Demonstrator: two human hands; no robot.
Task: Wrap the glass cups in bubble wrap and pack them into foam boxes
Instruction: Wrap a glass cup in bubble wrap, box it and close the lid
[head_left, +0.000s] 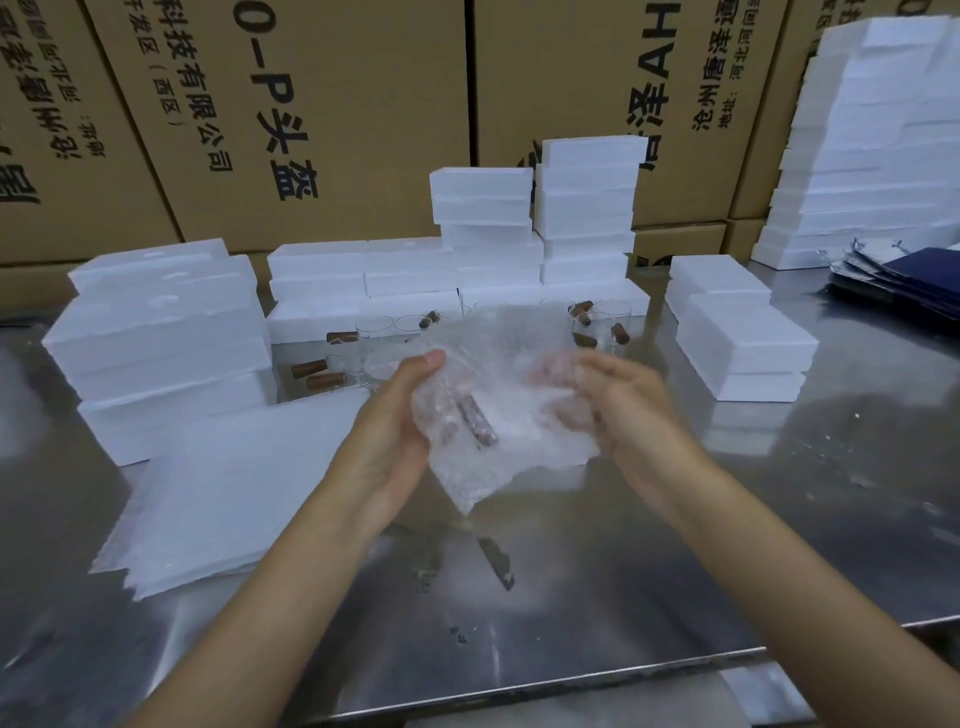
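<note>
Bare steel table (597, 571) lies open near the person and to the right. Foam box stacks (161, 338) wall the left and far side, more stand right (737, 338), and a bubble-wrap pile (234, 493) fills the near left. Glass cups (374, 332) crowd the far middle.

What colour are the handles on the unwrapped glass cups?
Brown, wood-like handles on clear glass cups; seen in the head view.
</note>
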